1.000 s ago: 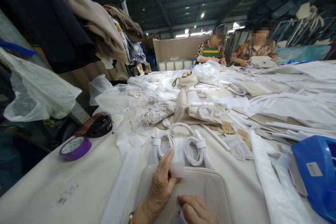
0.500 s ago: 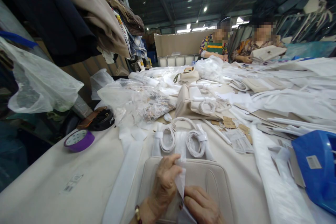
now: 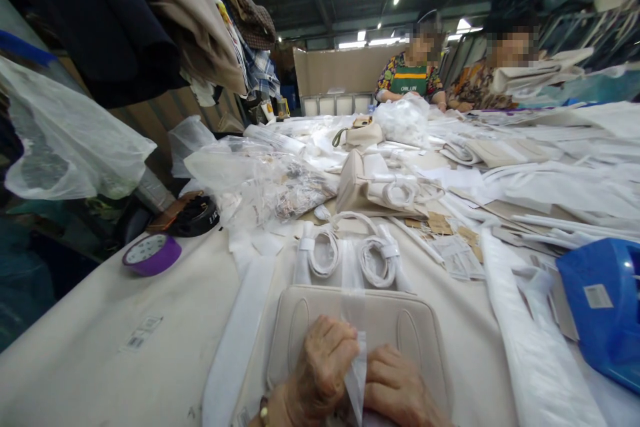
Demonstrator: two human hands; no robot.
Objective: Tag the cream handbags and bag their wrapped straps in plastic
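The beige bag (image 3: 385, 310) lay flat at the lower centre of the frame. A translucent strip (image 3: 353, 303) crossed the middle of the bag's upper edge and ran down between both hands. The left hand (image 3: 327, 360) was closed, with the strip's folded part pinched at its fingertips. The right hand (image 3: 397, 383) rested over the bag with fingers curled against the strip's right side; whether it gripped the strip could not be determined. Two wrapped strap coils (image 3: 367, 263) lay directly above the bag. A purple tape roll (image 3: 157, 263) was positioned at left.
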